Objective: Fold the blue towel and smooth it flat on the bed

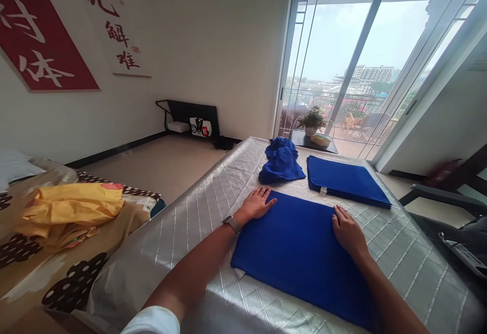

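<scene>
Flat on the quilted silver mattress (182, 237), a folded blue cloth (300, 253), near the middle and straight ahead. On its far left corner, the left hand (255, 203), palm down, fingers loosely spread, pinching nothing; a wristwatch (232, 222) on that wrist. On its far right edge, the right hand (348, 232), also palm down, fingers close together and laid flat, gripping nothing. Just beyond, apart from the first, a second folded blue cloth (346, 181) with a small white tag at its near edge. Left of that, a crumpled blue cloth (281, 164) in a heap. Well off to the left, on a spotted bedspread (57, 278), a bunched yellow cloth (72, 207). Past the mattress, a potted plant (312, 120) by the sliding glass door (342, 45).
</scene>
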{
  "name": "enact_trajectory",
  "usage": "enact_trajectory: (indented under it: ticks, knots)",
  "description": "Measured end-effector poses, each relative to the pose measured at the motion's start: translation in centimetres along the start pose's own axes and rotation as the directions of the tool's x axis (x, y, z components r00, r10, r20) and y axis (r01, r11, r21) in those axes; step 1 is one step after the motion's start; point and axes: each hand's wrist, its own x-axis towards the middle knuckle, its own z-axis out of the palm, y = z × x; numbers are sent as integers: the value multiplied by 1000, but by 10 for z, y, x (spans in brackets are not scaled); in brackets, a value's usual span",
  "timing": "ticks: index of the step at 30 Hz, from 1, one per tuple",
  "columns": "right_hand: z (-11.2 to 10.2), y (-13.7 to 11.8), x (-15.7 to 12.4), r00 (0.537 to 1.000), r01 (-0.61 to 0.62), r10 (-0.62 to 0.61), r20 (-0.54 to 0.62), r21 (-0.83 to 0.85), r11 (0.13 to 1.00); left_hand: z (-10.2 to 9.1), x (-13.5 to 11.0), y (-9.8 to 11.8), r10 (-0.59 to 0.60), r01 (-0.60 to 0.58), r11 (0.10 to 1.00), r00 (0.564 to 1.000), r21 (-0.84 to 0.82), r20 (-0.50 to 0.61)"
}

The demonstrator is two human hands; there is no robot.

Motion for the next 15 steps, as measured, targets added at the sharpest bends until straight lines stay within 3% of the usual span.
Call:
enact_trajectory:
  ticks: [8,15]
  knots:
    - [12,18,-2,983,12,-2,183,-53,999,2,0,-1,7,-7,1000,1000,-1,13]
    - [10,18,-3,963,-37,68,261,-119,992,3,1,-3,6,-5,1000,1000,-5,18]
